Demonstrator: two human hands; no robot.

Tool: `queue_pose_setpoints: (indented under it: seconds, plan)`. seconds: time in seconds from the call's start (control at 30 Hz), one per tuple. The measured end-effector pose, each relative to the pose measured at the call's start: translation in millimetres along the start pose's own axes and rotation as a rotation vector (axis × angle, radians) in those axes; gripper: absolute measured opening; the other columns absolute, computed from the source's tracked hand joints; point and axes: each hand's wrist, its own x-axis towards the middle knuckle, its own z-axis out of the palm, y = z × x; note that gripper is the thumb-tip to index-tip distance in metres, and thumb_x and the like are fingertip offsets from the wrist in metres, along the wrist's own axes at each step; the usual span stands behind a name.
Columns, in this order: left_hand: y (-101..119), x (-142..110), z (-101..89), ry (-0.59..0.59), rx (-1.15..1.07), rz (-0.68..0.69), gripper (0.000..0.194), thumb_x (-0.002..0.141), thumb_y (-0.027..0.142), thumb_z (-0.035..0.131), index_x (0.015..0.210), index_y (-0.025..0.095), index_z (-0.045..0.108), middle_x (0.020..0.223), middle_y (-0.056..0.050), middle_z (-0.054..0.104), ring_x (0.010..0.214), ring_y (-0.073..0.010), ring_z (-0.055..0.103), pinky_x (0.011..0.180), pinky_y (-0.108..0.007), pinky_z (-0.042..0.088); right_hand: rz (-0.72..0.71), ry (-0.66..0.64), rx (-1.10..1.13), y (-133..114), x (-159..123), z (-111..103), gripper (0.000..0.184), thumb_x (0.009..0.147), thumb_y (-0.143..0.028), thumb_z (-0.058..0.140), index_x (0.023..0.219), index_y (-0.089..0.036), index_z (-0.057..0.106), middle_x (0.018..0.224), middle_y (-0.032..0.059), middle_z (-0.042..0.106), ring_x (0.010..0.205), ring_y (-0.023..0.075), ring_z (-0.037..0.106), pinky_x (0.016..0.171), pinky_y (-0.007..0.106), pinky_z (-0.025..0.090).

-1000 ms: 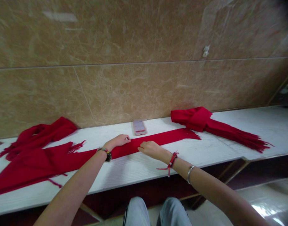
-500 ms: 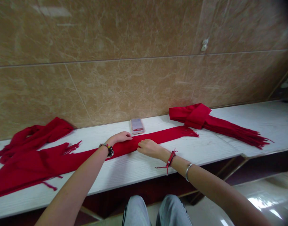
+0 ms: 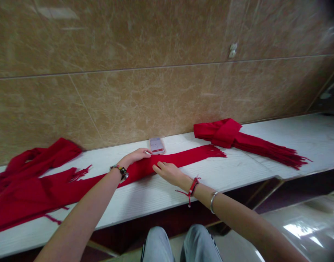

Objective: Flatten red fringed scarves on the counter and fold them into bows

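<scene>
Along the white bench (image 3: 278, 138) lies the fringed red scarf (image 3: 189, 157), left hand (image 3: 136, 155) at its far edge, right hand (image 3: 170, 173) at its near one, seemingly to keep it straight, fingers bent, though whether they're pinching it I can't tell.

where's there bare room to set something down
Most room: the white top's right end, beyond the knotted scarf, along the wall. Smaller: the front strip between flat scarf and edge; the gap between phone and knotted scarf. Crowded: left end, under heaped red cloth, and around left hand and right hand.
</scene>
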Motion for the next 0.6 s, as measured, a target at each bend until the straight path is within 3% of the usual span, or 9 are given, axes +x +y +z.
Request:
queue_pose_setpoints:
  seconds: [0.17, 0.33, 0.5, 0.6]
  plan:
    - [20, 0, -12.4, 0.037, -0.299, -0.012, 0.041, 0.061, 0.03, 0.061, 0.098, 0.013, 0.059, 0.083, -0.003, 0.066, 0.073, -0.015, 0.057, 0.067, -0.026, 0.043, 0.197, 0.033, 0.165, 3, 5, -13, 0.028, 0.087, -0.009, 0.029, 0.11, -0.016, 0.044, 0.097, 0.0095, 0.05, 0.074, 0.0152, 0.053, 0.059, 0.025, 0.043]
    - [59, 11, -17.9, 0.047, -0.441, 0.036, 0.04, 0.062, 0.028, 0.066, 0.099, 0.013, 0.058, 0.078, -0.003, 0.065, 0.067, -0.0137, 0.058, 0.065, -0.027, 0.044, 0.363, 0.241, 0.395, 17, 6, -23, 0.038, 0.083, -0.008, 0.031, 0.118, -0.017, 0.042, 0.104, 0.0097, 0.048, 0.08, 0.0153, 0.052, 0.068, 0.026, 0.045]
    - [110, 37, -10.5, 0.017, -0.545, 0.042, 0.031, 0.069, 0.017, 0.061, 0.099, 0.013, 0.058, 0.073, -0.001, 0.064, 0.062, -0.0107, 0.057, 0.063, -0.025, 0.045, 0.434, 0.439, 0.472, 55, -14, -34, 0.041, 0.082, -0.007, 0.03, 0.118, -0.018, 0.046, 0.094, 0.0073, 0.047, 0.083, 0.0153, 0.05, 0.074, 0.027, 0.044]
    - [137, 64, 5.3, -0.027, -0.569, 0.065, 0.029, 0.071, 0.014, 0.059, 0.1, 0.013, 0.058, 0.072, -0.002, 0.064, 0.062, -0.0105, 0.058, 0.064, -0.025, 0.046, 0.455, 0.386, 0.381, 84, -38, -43, 0.041, 0.084, -0.008, 0.029, 0.12, -0.02, 0.046, 0.096, 0.0074, 0.047, 0.081, 0.0146, 0.051, 0.072, 0.027, 0.044]
